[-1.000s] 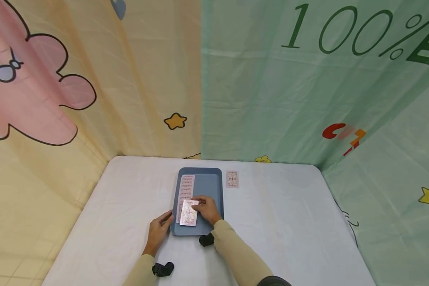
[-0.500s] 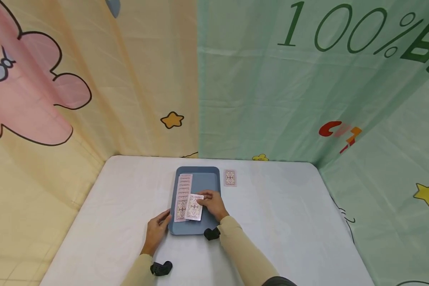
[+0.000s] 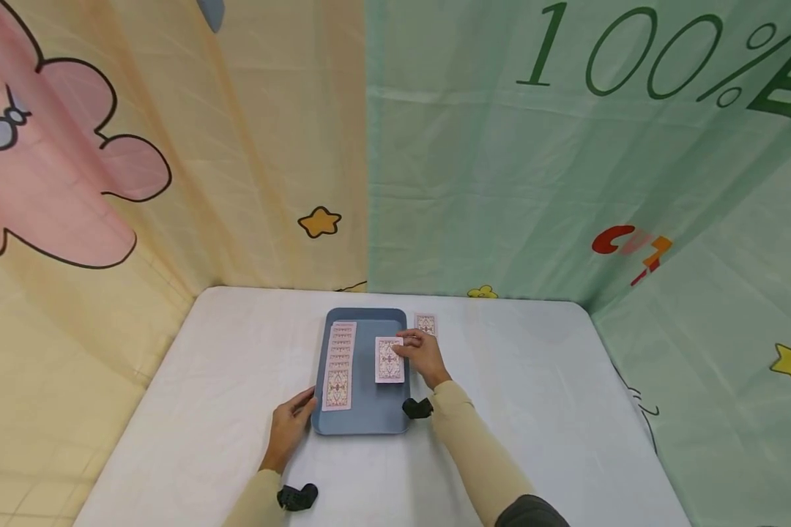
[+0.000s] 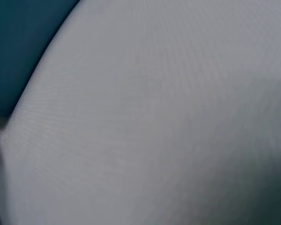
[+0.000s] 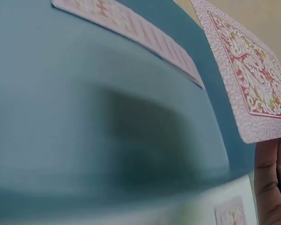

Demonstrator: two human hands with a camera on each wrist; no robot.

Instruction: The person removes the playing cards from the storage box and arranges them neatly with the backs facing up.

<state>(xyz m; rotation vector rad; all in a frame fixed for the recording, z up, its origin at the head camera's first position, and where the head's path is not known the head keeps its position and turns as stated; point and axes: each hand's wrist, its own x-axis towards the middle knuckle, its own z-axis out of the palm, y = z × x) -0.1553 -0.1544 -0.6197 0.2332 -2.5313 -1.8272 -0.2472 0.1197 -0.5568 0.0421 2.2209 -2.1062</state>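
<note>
My right hand [image 3: 425, 355] pinches a playing card [image 3: 387, 362] by its upper right edge, thumb on the patterned back. The card hangs over the right half of a blue-grey tray [image 3: 364, 423]; in the right wrist view the card [image 5: 253, 70] stands tilted above it, with a shadow below. Down the tray's left side runs an overlapping column of playing cards [image 3: 339, 366], backs up. At the tray's left edge rest the fingertips of my left hand [image 3: 286, 432]. The left wrist view shows just the tray's corner [image 4: 18, 51] and white cloth.
Another playing card [image 3: 425, 323] lies back up on the white table [image 3: 514, 410], just right of the tray's far end and partly behind my right hand. Printed curtains [image 3: 474, 183] stand behind the table and along both sides.
My right hand has lifted the card off the near end of the column and carried it right and away from me, over the tray's right half. The left hand stays at the tray's edge.
</note>
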